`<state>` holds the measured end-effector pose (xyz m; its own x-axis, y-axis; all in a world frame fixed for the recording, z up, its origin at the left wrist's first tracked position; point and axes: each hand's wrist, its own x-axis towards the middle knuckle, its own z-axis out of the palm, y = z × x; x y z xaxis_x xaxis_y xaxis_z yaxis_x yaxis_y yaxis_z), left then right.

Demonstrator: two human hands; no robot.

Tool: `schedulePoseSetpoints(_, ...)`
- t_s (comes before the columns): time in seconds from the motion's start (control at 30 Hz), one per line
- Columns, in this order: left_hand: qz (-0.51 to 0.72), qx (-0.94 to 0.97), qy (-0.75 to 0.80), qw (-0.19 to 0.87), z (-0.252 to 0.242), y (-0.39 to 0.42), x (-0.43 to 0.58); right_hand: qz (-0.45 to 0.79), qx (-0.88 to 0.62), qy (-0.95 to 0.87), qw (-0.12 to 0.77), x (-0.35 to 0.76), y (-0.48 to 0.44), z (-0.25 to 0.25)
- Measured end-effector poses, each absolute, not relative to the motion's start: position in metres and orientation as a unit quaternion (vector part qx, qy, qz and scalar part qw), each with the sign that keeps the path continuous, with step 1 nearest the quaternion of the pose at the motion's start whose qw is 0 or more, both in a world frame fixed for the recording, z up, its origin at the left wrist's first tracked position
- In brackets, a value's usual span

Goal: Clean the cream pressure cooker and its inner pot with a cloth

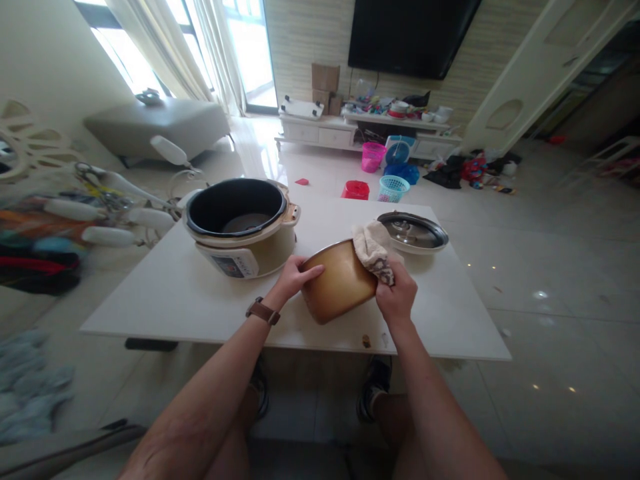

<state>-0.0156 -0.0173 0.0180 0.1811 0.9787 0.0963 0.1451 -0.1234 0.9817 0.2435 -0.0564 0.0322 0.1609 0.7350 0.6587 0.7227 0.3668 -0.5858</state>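
Note:
A golden inner pot [337, 283] is tilted on its side over the white table [190, 293]. My left hand [293, 277] grips its left wall, fingers wrapped round the side. My right hand [397, 293] is closed on a beige cloth [373, 250] that drapes over the pot's upper right rim. To the left stands a cream pressure cooker [243, 227] with an open dark cavity. Its metal lid [413, 231] lies flat on the table to the right.
A drying rack with white handles [115, 207] and coloured cloths stands at the left. Red, pink and blue baskets [375, 180] sit on the tiled floor beyond the table. A TV cabinet [370, 130] and a grey bench [155, 127] are at the back.

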Motion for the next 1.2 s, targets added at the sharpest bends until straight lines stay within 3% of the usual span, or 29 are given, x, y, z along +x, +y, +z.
schedulePoseSetpoints(0.23,0.451,0.61,0.47,0.451,0.018,-0.016,-0.011,-0.051,-0.399,-0.814,0.418,0.229,-0.072,0.056)
schedulePoseSetpoints(0.43,0.432,0.614,0.471,0.463,0.025,-0.021,-0.008,-0.008,-0.489,-0.767,0.415,0.232,-0.064,0.059)
schedulePoseSetpoints(0.67,0.429,0.608,0.435,0.507,0.014,-0.02,-0.006,0.051,-0.586,-0.654,0.476,0.253,-0.05,0.046)
schedulePoseSetpoints(0.87,0.432,0.61,0.457,0.481,0.014,-0.016,-0.007,0.101,-0.738,-0.535,0.398,0.278,-0.042,0.025)
schedulePoseSetpoints(1.2,0.429,0.62,0.466,0.463,0.02,-0.018,-0.008,0.044,-0.643,-0.586,0.491,0.262,-0.055,0.031)
